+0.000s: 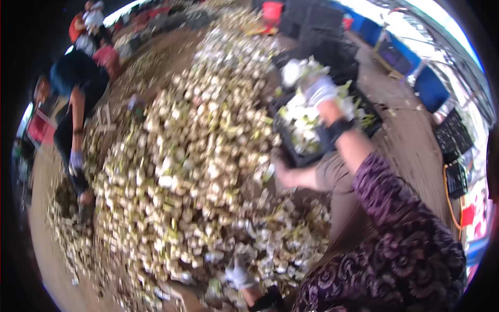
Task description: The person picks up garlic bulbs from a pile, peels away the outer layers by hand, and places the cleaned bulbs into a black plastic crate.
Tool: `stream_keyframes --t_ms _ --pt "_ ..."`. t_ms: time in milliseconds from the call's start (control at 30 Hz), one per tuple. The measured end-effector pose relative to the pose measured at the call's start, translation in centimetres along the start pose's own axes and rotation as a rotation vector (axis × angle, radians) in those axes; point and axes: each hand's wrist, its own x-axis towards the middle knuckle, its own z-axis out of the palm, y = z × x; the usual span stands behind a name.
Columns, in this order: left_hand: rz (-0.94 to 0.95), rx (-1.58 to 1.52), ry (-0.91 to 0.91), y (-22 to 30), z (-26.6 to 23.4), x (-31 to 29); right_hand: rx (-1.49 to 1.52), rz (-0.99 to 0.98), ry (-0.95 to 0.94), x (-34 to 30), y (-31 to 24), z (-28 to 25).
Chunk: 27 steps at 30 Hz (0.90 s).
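The right hand [318, 91] is hovering over bulbs inside the black crate [297, 157] at upper right, its dark rim bounding the reach on the near side. The left hand [240, 276] is hanging low at bottom centre, close against the bulbs [202, 125], which are spreading across the middle of the frame. Both gloved hands are blurring, so I cannot tell whether their fingers are spread, pressed together or pinching anything. A white shape [292, 73] is sitting just left of the right hand, too blurred to name.

A strip of brown ground [408, 138] is running down the crate's right side, giving room for moving there; on the left side, a foot [280, 166] is crowding the gap between crate and heap. The heap is lying directly on the earthen ground, and daylight is entering along the upper right.

Counting: one crate is standing under the right hand, two black boxes [453, 136] are standing at the right edge, and one red bucket [272, 11] is standing at the top. One co-worker [78, 73] is bending at left; at least two people [86, 26] are showing at upper left. The bulbs are lying too thickly to count.
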Motion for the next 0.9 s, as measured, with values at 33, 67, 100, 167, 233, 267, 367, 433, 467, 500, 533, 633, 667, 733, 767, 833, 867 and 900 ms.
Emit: stream_keyframes --t_ms 33,67,100,167,233,267,367,433,467,500,533,633,667,733,767,833,867,900 --pt "0.01 0.035 -0.059 -1.2 0.8 0.3 -0.069 -0.127 0.484 1.1 5.8 3.9" --pt "0.038 0.137 -0.03 -0.7 1.1 -0.3 -0.007 -0.174 0.464 0.8 2.1 5.8" --pt "0.061 0.24 -0.045 -0.4 2.4 -0.1 0.566 -0.014 0.305 0.2 0.1 6.9" --pt "0.184 0.233 -0.063 -1.1 0.8 0.6 1.692 0.332 -0.153 0.0 -6.4 7.4" --pt "0.199 0.252 -0.016 -1.8 -0.8 0.9 1.962 0.41 -0.576 -3.2 -14.1 4.9" --pt "0.212 0.352 -0.057 -1.7 -0.9 1.0 1.701 0.271 -0.64 -7.0 -18.9 1.1" --pt "0.127 0.391 -0.073 -1.9 -0.4 0.6 1.149 -0.314 -0.844 -15.4 -29.5 2.6" --pt "0.221 0.533 -0.08 -0.4 -0.2 -0.2 0.987 -0.433 -1.0 -19.3 -33.9 1.0" --pt "0.225 0.544 -0.067 -0.2 -0.6 -0.3 0.9 -0.477 -1.0 -20.7 -35.9 0.5" --pt "0.234 0.546 -0.083 -0.4 -0.2 -0.1 0.84 -0.46 -0.945 -21.1 -36.3 1.1" --pt "0.23 0.536 -0.094 -0.8 0.2 0.3 0.894 -0.397 -0.912 -20.9 -36.3 2.3" --pt "0.168 0.367 -0.036 -1.1 -1.1 0.1 1.033 -0.386 -0.891 -20.0 -36.5 1.1" --pt "0.127 0.088 0.016 -0.3 -1.0 0.0 1.079 -0.477 -0.978 -19.4 -35.9 0.0" --pt "0.073 -0.177 0.01 0.0 -1.8 0.3 1.184 -0.736 -0.979 -19.1 -34.4 -1.5" --pt "0.086 -0.252 -0.039 0.3 -1.5 0.2 1.236 -0.887 -0.875 -18.7 -32.7 -2.2" --pt "0.102 -0.24 -0.076 1.2 -1.6 -0.4 1.448 -0.971 -1.11 -18.2 -29.7 -7.2" --pt "0.091 -0.275 -0.142 1.4 -1.6 -0.6 1.482 -0.875 -1.302 -18.2 -28.7 -8.6" --pt "0.097 -0.315 -0.198 2.4 -1.2 -1.2 1.509 -0.771 -1.492 -18.5 -27.9 -9.3"
